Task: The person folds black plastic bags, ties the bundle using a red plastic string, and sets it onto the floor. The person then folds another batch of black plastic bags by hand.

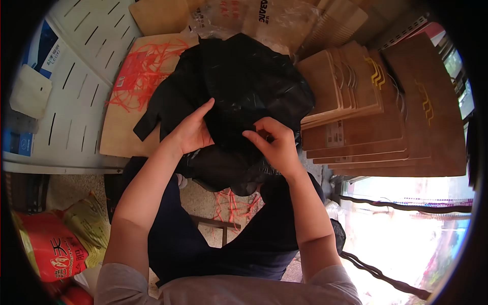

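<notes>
A large crumpled black plastic bag (254, 76) lies bunched in front of the person, its lower part hanging over the knees. My left hand (195, 129) rests against the bag's left side, thumb raised and fingers apart, with the fingertips partly behind the plastic. On the right, my right hand (272, 140) is at the bag's near side with thumb and curled index finger close together. Whatever lies between those fingers is too small to make out.
Brown boards or bags with yellow and grey handles (376, 101) stand at the right. Red plastic strands (152, 66) lie on cardboard at the left. A white slotted panel (76, 76) is far left, above a red and yellow sack (56, 244).
</notes>
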### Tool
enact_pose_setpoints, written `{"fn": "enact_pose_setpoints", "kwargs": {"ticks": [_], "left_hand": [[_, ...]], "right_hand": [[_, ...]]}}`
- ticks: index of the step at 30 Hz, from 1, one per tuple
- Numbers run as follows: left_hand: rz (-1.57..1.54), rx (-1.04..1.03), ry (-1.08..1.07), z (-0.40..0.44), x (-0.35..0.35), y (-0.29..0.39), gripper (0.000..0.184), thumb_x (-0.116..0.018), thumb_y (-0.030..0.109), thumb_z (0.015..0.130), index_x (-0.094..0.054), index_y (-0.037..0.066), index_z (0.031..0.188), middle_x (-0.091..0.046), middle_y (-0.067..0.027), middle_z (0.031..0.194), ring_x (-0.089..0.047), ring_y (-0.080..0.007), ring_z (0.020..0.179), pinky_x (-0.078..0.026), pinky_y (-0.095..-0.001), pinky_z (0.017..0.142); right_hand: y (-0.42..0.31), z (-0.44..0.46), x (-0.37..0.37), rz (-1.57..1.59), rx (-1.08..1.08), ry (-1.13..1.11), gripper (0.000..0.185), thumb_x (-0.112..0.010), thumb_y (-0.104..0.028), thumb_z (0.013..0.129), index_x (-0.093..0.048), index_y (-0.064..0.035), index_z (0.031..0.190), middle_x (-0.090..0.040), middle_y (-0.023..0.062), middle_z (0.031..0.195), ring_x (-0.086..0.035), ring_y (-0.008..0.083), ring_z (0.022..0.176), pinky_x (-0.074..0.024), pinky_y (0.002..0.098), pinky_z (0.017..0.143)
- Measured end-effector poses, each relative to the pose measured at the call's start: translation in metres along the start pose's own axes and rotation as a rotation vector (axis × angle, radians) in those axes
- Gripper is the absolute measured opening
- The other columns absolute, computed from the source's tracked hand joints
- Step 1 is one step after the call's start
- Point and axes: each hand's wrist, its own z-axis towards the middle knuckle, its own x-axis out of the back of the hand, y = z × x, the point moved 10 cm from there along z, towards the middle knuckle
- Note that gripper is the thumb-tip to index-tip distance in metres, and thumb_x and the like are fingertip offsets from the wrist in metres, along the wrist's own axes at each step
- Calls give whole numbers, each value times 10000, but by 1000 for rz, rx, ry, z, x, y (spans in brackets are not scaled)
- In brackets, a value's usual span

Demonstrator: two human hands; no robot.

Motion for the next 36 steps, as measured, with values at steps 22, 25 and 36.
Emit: {"fn": "enact_pose_setpoints", "kwargs": {"ticks": [22, 25, 36], "left_hand": [[-2, 0, -6, -1, 2, 0, 537, -472, 456, 996, -480, 36, 1330, -618, -139, 1238, -628, -258, 1110, -513, -464, 971], [8, 5, -8, -1, -2, 0, 560, -471, 464, 994, -457, 32, 1351, -613, -150, 1247, -627, -274, 1113, -503, -491, 980], [-24, -7, 4, 6, 11, -3, 494, -498, 418, 993, -540, 25, 1288, -643, -112, 1216, -634, -237, 1118, -514, -402, 961]], "right_hand": [[-38, -7, -20, -264, 377, -99, 213, -740, 6, 709, -685, -11, 914, -584, 80, 841, -561, 276, 806, -491, 368, 709], [-34, -1, -6, -286, 288, -18, 153, -755, 18, 725, -632, 2, 814, -591, 83, 818, -568, 246, 741, -467, 329, 624], [90, 2, 78, 622, -357, 443, 149, -643, -163, 945, -638, -33, 871, -585, -28, 769, -536, 56, 644, -439, 208, 615]]}}
